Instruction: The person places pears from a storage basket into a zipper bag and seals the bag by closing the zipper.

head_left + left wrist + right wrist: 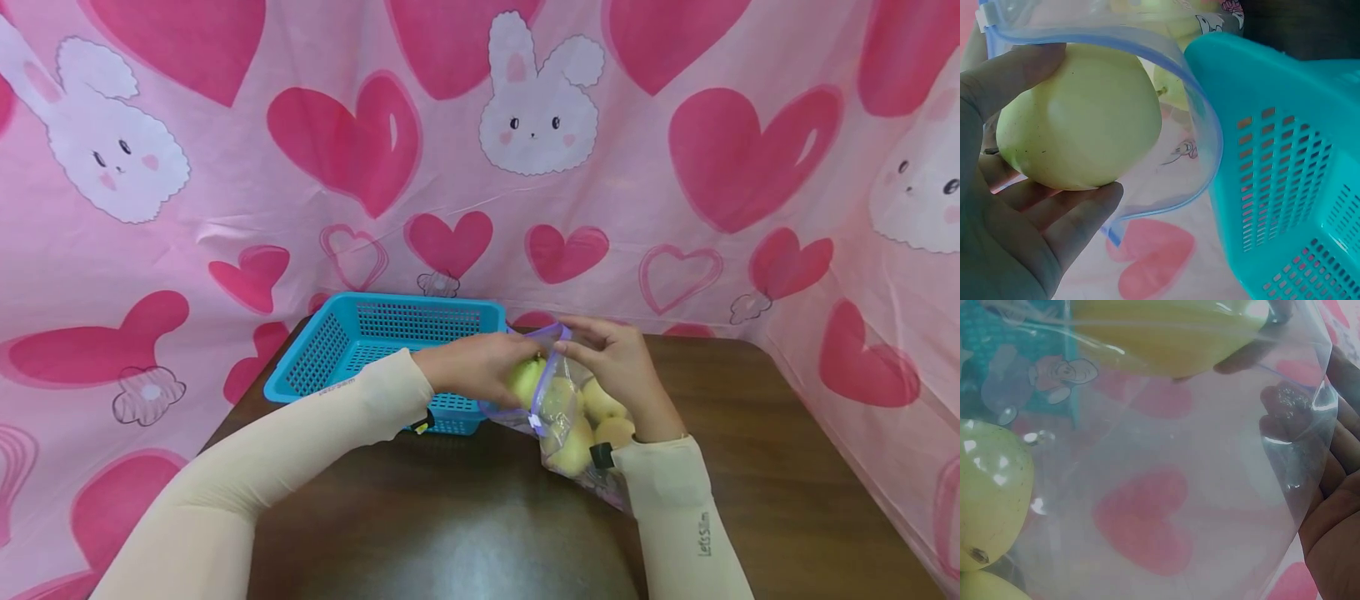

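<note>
**Pear at the mouth of the bag, basket waiting bare**

Sleeved forearms fill the near edge of the head view, both reaching in over the brown table (787,467) toward a clear zip bag (570,417) with a purple-blue seal strip. That bag is the landmark for everything else.

At the bag's open mouth, the left hand (472,367) is cupped around a pale green pear (1079,119); the left wrist view shows thumb and fingers curled round the fruit, with the bag's rim arching over and behind it, so the pear sits right in the opening, partly out. Whether it is coming out or going in cannot be told from one moment.

On the far side of the mouth, the right hand (618,367) pinches the top edge of the bag; the right wrist view shows its fingers (1329,506) pressed against the clear film from outside, holding the opening wide.

Deeper in the bag, below the held pear, lie several more pears (592,421), at least three or four by the head view; one (988,494) presses against the plastic in the right wrist view.

Just left of the bag, almost touching it, stands a teal basket (330,350) with perforated walls. No fruit shows in the part of it that is visible.

Judging by how things lie, the work looks early if the pears are bound for the basket: one in hand, the rest in the bag, none set down.
</note>
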`<state>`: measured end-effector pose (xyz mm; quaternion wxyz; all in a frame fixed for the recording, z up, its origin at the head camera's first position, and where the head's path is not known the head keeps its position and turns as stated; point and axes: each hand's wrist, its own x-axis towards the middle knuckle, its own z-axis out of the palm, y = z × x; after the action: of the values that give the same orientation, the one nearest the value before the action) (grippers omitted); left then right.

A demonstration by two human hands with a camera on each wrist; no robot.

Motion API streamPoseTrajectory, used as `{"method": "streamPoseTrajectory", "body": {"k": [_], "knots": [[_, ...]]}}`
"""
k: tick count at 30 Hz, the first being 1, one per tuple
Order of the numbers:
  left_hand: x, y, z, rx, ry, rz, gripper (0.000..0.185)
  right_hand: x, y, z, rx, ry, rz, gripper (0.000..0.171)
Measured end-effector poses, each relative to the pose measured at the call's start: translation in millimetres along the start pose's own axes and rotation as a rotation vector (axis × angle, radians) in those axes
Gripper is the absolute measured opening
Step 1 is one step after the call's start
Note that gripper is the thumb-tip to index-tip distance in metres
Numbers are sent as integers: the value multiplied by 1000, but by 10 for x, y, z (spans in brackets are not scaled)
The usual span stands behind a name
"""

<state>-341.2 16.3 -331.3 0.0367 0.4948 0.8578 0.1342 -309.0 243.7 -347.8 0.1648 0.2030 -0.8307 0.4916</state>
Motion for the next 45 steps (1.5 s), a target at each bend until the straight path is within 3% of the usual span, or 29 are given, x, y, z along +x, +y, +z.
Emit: {"method": "streamPoseTrajectory", "body": {"k": [6, 11, 16, 23, 29, 38, 45], "knots": [[71, -20, 69, 18, 9, 29, 66, 6, 1, 5, 4, 4, -3, 38], [143, -12, 104, 29, 8, 36, 79, 10, 1, 12, 9, 2, -7, 38], [216, -20, 141, -31, -4, 42, 84, 16, -7, 9, 21, 7, -19, 37], [385, -95, 235, -119, 3, 124, 70, 16, -9, 7, 16, 13, -48, 37], [517, -121, 296, -173, 2, 154, 59, 13, 19, 16, 34, 19, -63, 37], [629, -136, 396, -288, -44, 151, 44, 17, 33, 16, 31, 35, -100, 37], [672, -105, 393, -378, -101, 84, 60, 9, 16, 14, -7, 34, -98, 37]]}}
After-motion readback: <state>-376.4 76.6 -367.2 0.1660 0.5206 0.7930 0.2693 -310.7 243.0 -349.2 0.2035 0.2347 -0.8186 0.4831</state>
